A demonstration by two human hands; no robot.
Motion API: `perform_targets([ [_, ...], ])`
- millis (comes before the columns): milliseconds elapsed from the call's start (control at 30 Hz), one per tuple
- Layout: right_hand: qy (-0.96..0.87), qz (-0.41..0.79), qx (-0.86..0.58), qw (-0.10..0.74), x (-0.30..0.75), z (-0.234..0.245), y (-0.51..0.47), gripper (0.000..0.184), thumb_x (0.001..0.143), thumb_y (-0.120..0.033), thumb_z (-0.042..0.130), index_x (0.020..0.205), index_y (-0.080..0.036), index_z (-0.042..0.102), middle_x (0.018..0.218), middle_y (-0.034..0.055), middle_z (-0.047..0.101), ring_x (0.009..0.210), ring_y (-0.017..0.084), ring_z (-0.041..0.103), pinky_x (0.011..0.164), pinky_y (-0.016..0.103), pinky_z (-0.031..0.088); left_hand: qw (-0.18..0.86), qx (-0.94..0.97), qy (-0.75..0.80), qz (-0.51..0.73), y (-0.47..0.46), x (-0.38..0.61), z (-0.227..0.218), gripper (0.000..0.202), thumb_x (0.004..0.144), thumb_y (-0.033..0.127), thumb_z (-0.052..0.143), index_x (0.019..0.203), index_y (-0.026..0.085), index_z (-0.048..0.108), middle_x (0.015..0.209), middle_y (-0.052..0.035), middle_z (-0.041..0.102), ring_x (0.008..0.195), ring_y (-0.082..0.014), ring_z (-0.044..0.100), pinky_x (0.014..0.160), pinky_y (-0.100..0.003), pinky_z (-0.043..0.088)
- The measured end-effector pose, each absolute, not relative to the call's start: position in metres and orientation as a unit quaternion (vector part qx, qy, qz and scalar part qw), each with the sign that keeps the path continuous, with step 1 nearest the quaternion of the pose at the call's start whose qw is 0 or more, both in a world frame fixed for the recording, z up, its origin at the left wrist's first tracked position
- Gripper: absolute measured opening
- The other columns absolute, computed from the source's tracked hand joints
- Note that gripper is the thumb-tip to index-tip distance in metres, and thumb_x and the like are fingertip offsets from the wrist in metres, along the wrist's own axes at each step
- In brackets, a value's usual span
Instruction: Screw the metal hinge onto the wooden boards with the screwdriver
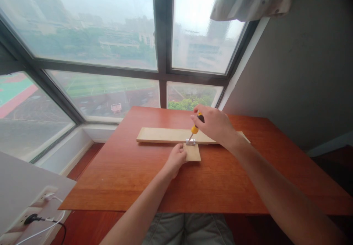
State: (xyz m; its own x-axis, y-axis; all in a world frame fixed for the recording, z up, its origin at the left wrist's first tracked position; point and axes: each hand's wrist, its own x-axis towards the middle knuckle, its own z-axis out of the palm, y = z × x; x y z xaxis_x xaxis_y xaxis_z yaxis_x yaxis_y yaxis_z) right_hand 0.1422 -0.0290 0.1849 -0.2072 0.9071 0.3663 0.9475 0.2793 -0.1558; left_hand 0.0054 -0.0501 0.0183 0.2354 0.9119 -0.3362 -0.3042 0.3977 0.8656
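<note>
Pale wood, likely plywood or similar: the small board (pixel 192 152) looks light and stiff, with dry flat faces that should not slip much; best held by its side edges, clear of the metal. Long board (pixel 154 135), same tone, should be heavier and slow to shift; its length suggests steadying it near the joint rather than at an end. Metal hinge (pixel 190 142) judged rigid in its leaves but free to fold at the knuckle, so the small board could swing or twist if left unsupported. Screwdriver (pixel 195 130), yellow and black handle, appears light and tough; take it by the handle, as the slim shaft offers little purchase and its tip could skid on smooth metal. Positions: left hand (pixel 177 160) is closed on the left edge of the small board, near side of the hinge. Right hand (pixel 216 123) is wrapped round the screwdriver handle, above and to the right of the hinge, shaft slanting down to the metal; cannot tell whether the tip sits in a screw head. Hands are apart, the hinge between them. Long board lies crosswise on the reddish table (pixel 118 178), just beyond the small board; right wrist and forearm pass over its right-hand part, the far right corner showing past them.
</note>
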Motion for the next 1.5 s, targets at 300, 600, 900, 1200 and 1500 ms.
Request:
perform_targets([
  [300, -0.772, -0.054, -0.601, 0.198, 0.1411, 0.186, -0.0319, 0.028, 0.088, -0.039, 0.048, 0.11, -0.026, 0.059, 0.105, 0.0022, 0.071, 0.087, 0.023, 0.064, 0.062, 0.033, 0.037, 0.708, 0.341, 0.443, 0.432, -0.0496, 0.0054, 0.017, 0.035, 0.065, 0.004, 0.056, 0.098, 0.014, 0.058, 0.089, -0.0089, 0.072, 0.074, -0.0173, 0.068, 0.07, -0.027, 0.053],
  [600, -0.787, -0.036, -0.578, 0.213, 0.1407, 0.1865, -0.0326, 0.034, 0.081, -0.024, 0.052, 0.115, -0.024, 0.058, 0.117, 0.0026, 0.068, 0.095, 0.022, 0.064, 0.069, 0.031, 0.041, 0.711, 0.346, 0.437, 0.429, -0.0483, 0.0057, 0.0129, 0.032, 0.065, 0.006, 0.057, 0.096, 0.014, 0.059, 0.088, -0.0083, 0.072, 0.075, -0.0174, 0.068, 0.069, -0.026, 0.053],
  [900, -0.775, -0.05, -0.596, 0.202, 0.1402, 0.1857, -0.0312, 0.024, 0.089, -0.029, 0.047, 0.109, -0.026, 0.06, 0.103, 0.0017, 0.071, 0.087, 0.021, 0.065, 0.064, 0.032, 0.037, 0.712, 0.343, 0.437, 0.43, -0.0486, 0.0061, 0.0146, 0.031, 0.065, 0.005, 0.058, 0.095, 0.014, 0.06, 0.088, -0.0084, 0.072, 0.073, -0.0169, 0.068, 0.069, -0.026, 0.053],
  [1200, -0.776, -0.057, -0.596, 0.199, 0.1407, 0.186, -0.0312, 0.026, 0.091, -0.041, 0.045, 0.106, -0.025, 0.06, 0.096, 0.0012, 0.071, 0.083, 0.023, 0.064, 0.06, 0.033, 0.035, 0.711, 0.347, 0.433, 0.431, -0.0484, 0.0061, 0.0143, 0.031, 0.065, 0.004, 0.055, 0.095, 0.012, 0.061, 0.086, -0.0084, 0.072, 0.072, -0.0158, 0.068, 0.067, -0.024, 0.052],
  [1500, -0.785, -0.057, -0.577, 0.217, 0.1405, 0.1831, -0.0306, 0.03, 0.087, -0.036, 0.05, 0.114, -0.026, 0.058, 0.112, 0.0015, 0.068, 0.089, 0.021, 0.064, 0.062, 0.031, 0.036, 0.707, 0.359, 0.435, 0.427, -0.0472, 0.0061, 0.0112, 0.033, 0.064, 0.005, 0.052, 0.095, 0.013, 0.06, 0.085, -0.0079, 0.071, 0.071, -0.0156, 0.066, 0.069, -0.025, 0.051],
])
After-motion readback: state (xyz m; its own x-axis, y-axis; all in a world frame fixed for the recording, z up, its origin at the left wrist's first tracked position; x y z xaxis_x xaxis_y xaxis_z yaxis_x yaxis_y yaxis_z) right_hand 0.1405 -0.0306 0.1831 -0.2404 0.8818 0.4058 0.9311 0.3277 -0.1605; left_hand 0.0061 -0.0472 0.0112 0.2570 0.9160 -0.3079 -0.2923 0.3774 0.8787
